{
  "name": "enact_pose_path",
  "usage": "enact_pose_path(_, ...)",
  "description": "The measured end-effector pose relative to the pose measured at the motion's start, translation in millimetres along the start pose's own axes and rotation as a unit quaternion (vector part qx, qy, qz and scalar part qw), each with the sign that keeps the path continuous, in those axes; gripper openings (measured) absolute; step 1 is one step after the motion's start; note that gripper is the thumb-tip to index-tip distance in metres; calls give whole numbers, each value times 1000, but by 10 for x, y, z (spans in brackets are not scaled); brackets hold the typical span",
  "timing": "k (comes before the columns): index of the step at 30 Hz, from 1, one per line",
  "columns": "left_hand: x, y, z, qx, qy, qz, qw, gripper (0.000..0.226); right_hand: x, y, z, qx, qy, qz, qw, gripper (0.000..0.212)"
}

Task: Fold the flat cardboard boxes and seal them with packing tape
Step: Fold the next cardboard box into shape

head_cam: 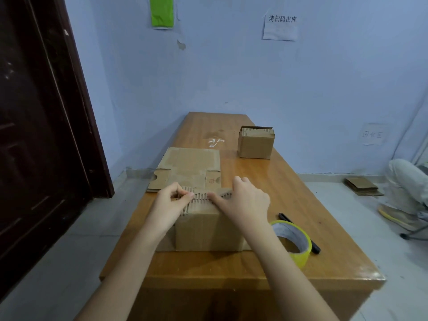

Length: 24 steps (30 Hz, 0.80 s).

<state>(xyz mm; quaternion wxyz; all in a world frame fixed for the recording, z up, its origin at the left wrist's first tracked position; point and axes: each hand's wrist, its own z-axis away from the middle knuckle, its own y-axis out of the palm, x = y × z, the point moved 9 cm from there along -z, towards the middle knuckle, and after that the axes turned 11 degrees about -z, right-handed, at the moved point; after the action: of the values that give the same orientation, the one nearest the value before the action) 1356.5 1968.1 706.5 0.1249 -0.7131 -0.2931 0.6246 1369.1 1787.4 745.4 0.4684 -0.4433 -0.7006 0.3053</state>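
Note:
A brown cardboard box (pixel 203 230) stands upright on the wooden table (pixel 231 267), its zigzag-edged top flaps folded over. My left hand (pixel 171 202) pinches the top flap edge at the box's left. My right hand (pixel 243 200) presses on the flaps at the box's right, fingers curled over the far edge. A flat unfolded cardboard box (pixel 187 167) lies just behind. A roll of yellow packing tape (pixel 291 242) lies to the right of the box, touching my right forearm. A second folded box (pixel 256 142) stands further back on the right.
A black marker (pixel 301 232) lies behind the tape roll. A dark door (pixel 34 112) is on the left. On the floor at right lie flat cardboard pieces (pixel 362 186), and a seated person's leg and shoe (pixel 403 195) show.

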Motion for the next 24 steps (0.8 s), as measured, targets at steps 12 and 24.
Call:
enact_pose_path(12, 276, 67, 58, 172, -165, 1, 971, 62, -540, 141, 14, 158, 141, -403, 890, 39)
enact_pose_path(24, -394, -234, 296, 134, 99, 72, 983, 52, -385, -292, 277, 81, 30, -509, 856, 32)
